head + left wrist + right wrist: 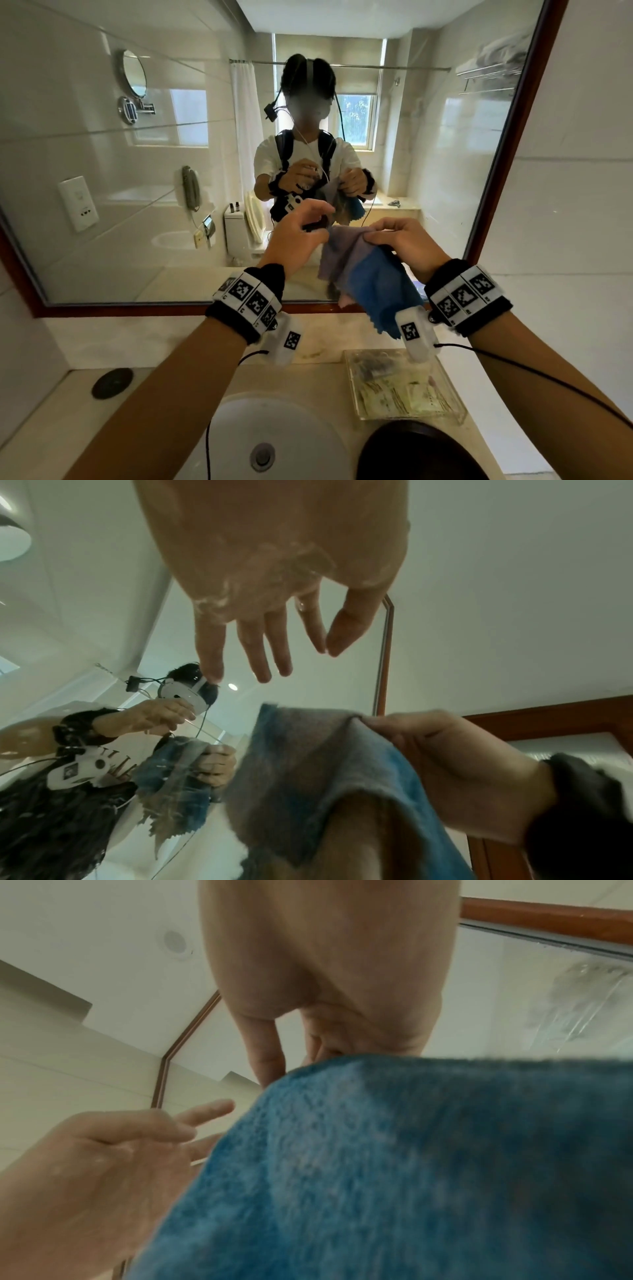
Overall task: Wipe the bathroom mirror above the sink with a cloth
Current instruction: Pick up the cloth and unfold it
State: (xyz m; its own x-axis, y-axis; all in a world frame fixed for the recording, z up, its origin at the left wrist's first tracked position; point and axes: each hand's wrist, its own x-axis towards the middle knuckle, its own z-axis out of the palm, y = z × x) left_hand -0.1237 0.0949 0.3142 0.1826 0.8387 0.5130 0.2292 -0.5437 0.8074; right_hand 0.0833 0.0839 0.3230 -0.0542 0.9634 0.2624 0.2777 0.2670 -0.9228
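The left hand (298, 236) is raised in front of the mirror (102, 205), fingers (263, 653) loosely spread and nearly straight, thumb and forefinger tips almost meeting; it holds nothing. From the head view its fingertips look to be touching the top edge of the cloth (370, 277), though the left wrist view shows a gap, so contact is uncertain. To its right, the right hand (404, 240) pinches the cloth's upper edge between thumb and curled fingers (267, 1056). The cloth, blue with a greyish-lilac side, hangs down from that pinch in mid-air, apart from the glass, its lower corner dangling above the back of the counter (171, 332). The mirror's wooden frame (513, 137) runs down the right side and along the bottom, just above the counter. Wide glass lies open to the left of both hands. Below, the basin (260, 428) sits centre, a clear tray (411, 387) to its right, under the right wrist.
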